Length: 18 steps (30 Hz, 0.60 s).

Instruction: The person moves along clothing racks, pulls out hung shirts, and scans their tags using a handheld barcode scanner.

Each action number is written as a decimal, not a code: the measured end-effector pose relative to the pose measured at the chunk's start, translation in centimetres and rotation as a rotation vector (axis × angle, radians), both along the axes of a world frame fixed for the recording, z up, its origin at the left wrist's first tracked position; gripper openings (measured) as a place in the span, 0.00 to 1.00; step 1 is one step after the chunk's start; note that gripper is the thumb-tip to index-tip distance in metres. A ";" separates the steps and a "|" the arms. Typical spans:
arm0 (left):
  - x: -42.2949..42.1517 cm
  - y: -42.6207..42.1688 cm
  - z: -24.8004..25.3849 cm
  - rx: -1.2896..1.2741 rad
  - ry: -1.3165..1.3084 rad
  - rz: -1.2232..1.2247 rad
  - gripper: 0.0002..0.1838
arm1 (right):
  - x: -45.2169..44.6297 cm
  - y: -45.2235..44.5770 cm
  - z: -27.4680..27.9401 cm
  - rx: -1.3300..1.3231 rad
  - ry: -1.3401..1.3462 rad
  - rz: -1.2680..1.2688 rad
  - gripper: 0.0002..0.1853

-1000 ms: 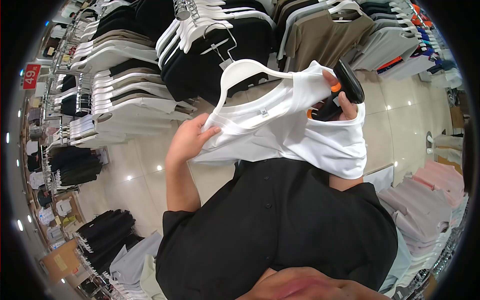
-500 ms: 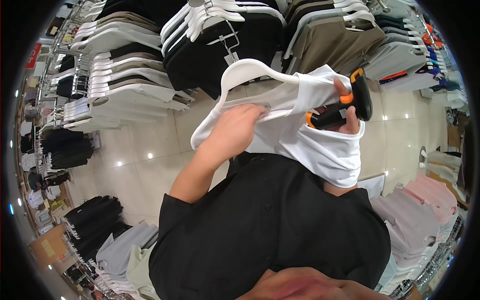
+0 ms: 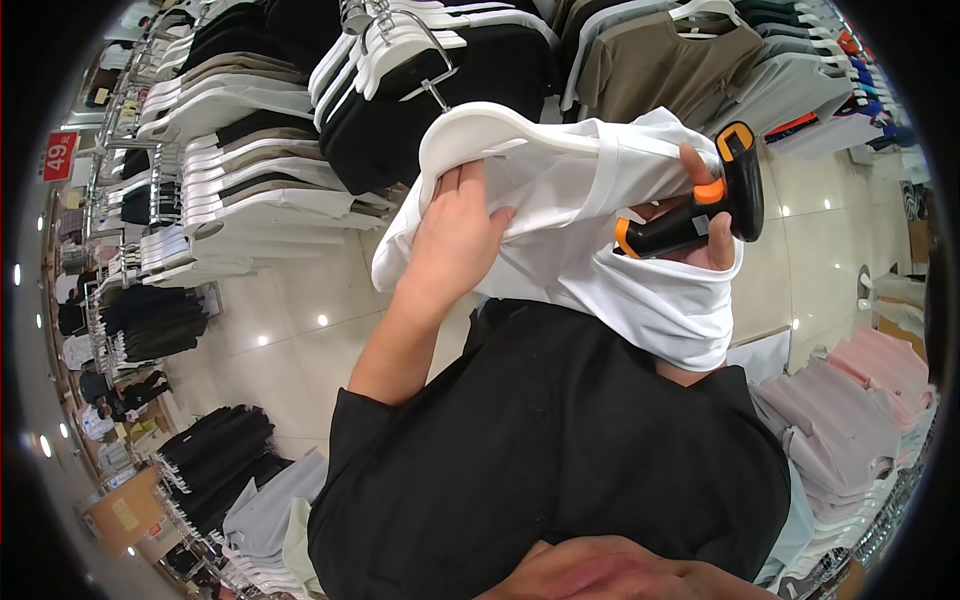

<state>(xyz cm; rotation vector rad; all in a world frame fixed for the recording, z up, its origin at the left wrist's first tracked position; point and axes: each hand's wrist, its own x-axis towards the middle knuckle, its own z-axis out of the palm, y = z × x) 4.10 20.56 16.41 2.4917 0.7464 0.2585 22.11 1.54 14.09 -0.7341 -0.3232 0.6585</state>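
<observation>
A white T-shirt (image 3: pixel 560 255) hangs in front of my chest on a white hanger (image 3: pixel 500 122). My left hand (image 3: pixel 455 238) is at its neckline, fingers tucked in beneath the hanger's curve and thumb on the collar edge; the fingertips are partly hidden. A black and orange handheld barcode scanner (image 3: pixel 742 185) lies in my right hand (image 3: pixel 716 240), fingers curled round its grip. White cloth drapes over my right forearm. The hanger's metal hook (image 3: pixel 437 95) points away from me, beside the rack.
Black shirts (image 3: pixel 470 90) on white hangers fill the rack ahead, with a brown shirt (image 3: pixel 660 70) to their right. More hung shirts (image 3: pixel 265 195) line the left. Pink shirts (image 3: pixel 880 370) hang at lower right. A red price sign (image 3: pixel 60 156) is at far left.
My left hand has moved left along the neckline, from a pinch near the collar's middle to under the hanger. The scanner stays in my right hand. The view has shifted slightly.
</observation>
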 end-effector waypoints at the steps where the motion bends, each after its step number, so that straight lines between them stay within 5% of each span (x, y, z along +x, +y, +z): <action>1: 0.2 0.2 -0.1 0.064 -0.021 -0.012 0.39 | 0.1 0.0 0.0 0.002 0.000 0.000 0.46; 8: 0.9 0.2 -0.7 -0.019 -0.072 0.044 0.42 | 0.3 -0.1 -0.1 0.048 -0.015 -0.034 0.46; 13: 2.3 1.7 -4.3 -0.663 -0.339 0.065 0.28 | 0.1 -0.2 0.1 0.044 0.008 -0.006 0.45; 17: 3.4 2.2 -3.3 -0.824 -0.125 0.109 0.19 | 0.1 -0.3 -0.3 -0.015 -0.033 -0.045 0.45; 18: 3.4 2.1 -3.9 -0.647 -0.064 0.093 0.17 | -0.1 -0.2 0.1 -0.040 -0.032 -0.067 0.45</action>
